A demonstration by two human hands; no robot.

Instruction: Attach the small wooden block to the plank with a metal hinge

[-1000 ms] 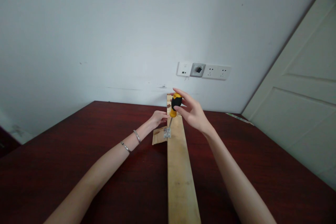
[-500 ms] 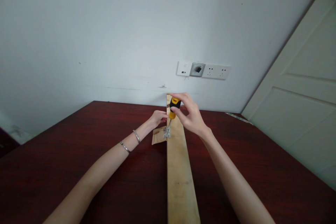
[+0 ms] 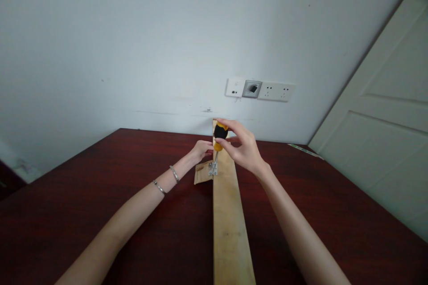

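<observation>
A yellow and black screwdriver (image 3: 221, 132) is pinched between the thumb and fingers of my right hand (image 3: 244, 146). Its metal shaft slants down to a small metal hinge (image 3: 213, 168). That hinge joins a long wooden board (image 3: 230, 218) to a short wooden piece (image 3: 203, 173) on the board's left. My left hand (image 3: 202, 149) is closed at the board's left edge, above the short piece, and appears to grip the board there; its fingertips are partly hidden.
Under everything lies a dark red wooden tabletop (image 3: 160, 236), its far edge against a white wall (image 3: 150, 44). Wall sockets (image 3: 276, 91) sit just above that edge. A pale panelled door (image 3: 391, 133) stands on the right, with a thin strip (image 3: 305, 150) near it.
The screwdriver's handle has turned in my right hand and shows more black now, with its top slightly to the left. My left hand and the board have stayed put.
</observation>
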